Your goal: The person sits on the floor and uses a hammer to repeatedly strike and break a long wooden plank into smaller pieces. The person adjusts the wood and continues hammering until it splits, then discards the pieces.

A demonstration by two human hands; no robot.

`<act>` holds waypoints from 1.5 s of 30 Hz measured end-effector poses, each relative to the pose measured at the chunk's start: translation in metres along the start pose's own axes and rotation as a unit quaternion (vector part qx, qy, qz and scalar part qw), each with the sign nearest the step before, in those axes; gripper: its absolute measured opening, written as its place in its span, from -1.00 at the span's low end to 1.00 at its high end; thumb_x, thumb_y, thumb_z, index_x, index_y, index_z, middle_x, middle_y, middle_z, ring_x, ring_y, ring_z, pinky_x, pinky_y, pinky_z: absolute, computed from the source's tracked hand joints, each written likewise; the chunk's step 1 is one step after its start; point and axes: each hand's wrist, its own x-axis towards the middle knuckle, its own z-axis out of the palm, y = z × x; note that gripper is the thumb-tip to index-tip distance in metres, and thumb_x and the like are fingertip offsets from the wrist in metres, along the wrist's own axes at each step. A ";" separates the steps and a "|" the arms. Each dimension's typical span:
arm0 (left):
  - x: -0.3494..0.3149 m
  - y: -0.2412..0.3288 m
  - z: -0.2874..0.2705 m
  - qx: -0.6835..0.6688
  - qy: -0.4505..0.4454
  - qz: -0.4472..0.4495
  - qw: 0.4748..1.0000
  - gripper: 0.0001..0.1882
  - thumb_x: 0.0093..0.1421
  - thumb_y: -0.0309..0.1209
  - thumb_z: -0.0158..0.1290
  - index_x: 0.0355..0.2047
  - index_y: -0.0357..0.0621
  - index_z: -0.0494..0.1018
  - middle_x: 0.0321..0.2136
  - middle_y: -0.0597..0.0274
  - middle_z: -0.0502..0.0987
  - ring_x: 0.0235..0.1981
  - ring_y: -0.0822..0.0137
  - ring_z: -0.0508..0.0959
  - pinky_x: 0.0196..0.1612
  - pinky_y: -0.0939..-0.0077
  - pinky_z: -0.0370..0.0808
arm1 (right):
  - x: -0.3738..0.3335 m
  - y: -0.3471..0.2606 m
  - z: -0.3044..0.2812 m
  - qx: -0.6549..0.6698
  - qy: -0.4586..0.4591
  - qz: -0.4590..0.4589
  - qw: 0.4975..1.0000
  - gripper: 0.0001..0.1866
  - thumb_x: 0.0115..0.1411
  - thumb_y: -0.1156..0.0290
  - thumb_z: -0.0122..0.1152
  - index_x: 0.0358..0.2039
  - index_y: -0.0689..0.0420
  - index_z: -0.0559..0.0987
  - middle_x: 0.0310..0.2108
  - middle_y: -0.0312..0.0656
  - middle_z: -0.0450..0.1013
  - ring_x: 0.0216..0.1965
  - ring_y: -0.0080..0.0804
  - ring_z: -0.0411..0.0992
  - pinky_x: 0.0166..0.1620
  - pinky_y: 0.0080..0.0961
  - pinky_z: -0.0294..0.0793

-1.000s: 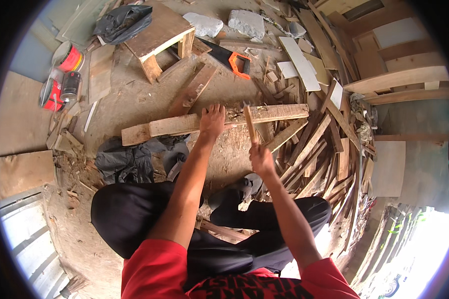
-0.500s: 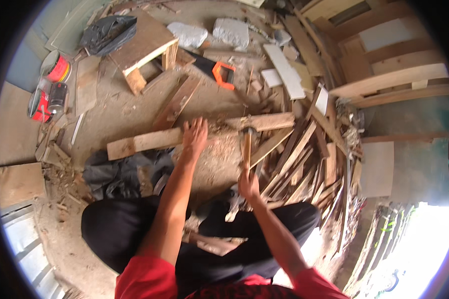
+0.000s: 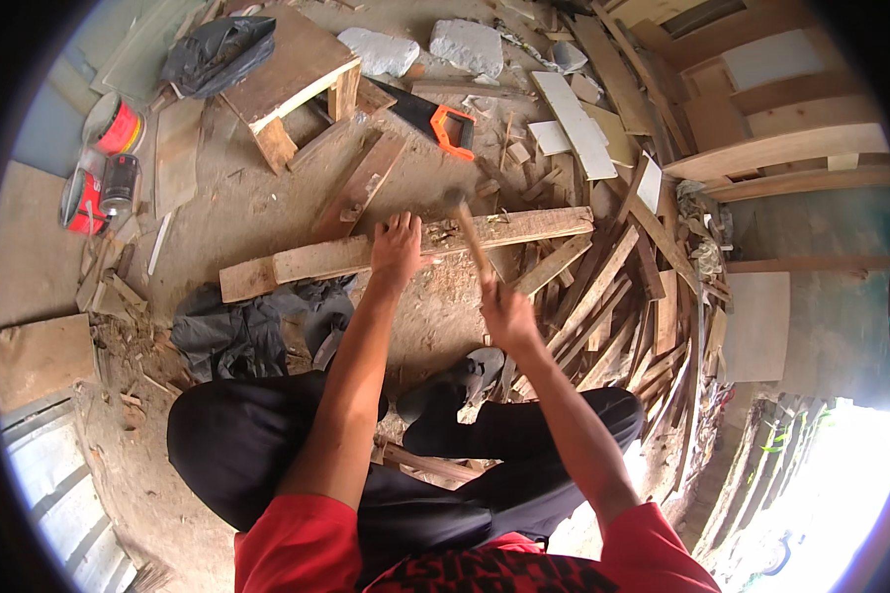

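Observation:
A long, rough wooden beam (image 3: pixel 316 259) lies across the floor in front of me, tilted slightly up toward the right. My left hand (image 3: pixel 399 247) grips it near its middle, fingers over the far edge. In my right hand (image 3: pixel 509 314) is a hammer (image 3: pixel 473 237), held by its wooden handle. The hammer's dark head shows over the beam's far side, just right of my left hand; whether it touches the wood I cannot tell. Beyond the beam, a brown board (image 3: pixel 361 188) lies at a slant.
Scrap wood (image 3: pixel 603 296) is heaped at the right. A handsaw (image 3: pixel 452 130) with an orange handle lies beyond, beside a low wooden stool (image 3: pixel 292 69). Red paint cans (image 3: pixel 84 203) stand far left. A black plastic bag (image 3: pixel 229 336) lies below the beam's left end, near my knee.
The hammer has swung away from me and to the left, its head now past the beam. My right hand has moved farther forward; my left hand still holds the beam.

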 end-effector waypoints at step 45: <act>-0.087 0.030 -0.313 -0.502 0.306 0.239 0.773 -0.07 0.00 0.27 0.28 -0.02 -0.43 0.42 -0.17 0.09 0.58 -0.15 0.34 0.54 -0.08 0.43 0.47 | -0.229 -0.004 -0.058 0.241 0.145 -0.062 0.958 -0.57 0.32 0.14 0.19 -0.43 0.32 0.46 -0.67 0.02 0.36 -0.63 -0.32 0.32 -0.47 -0.27 0.34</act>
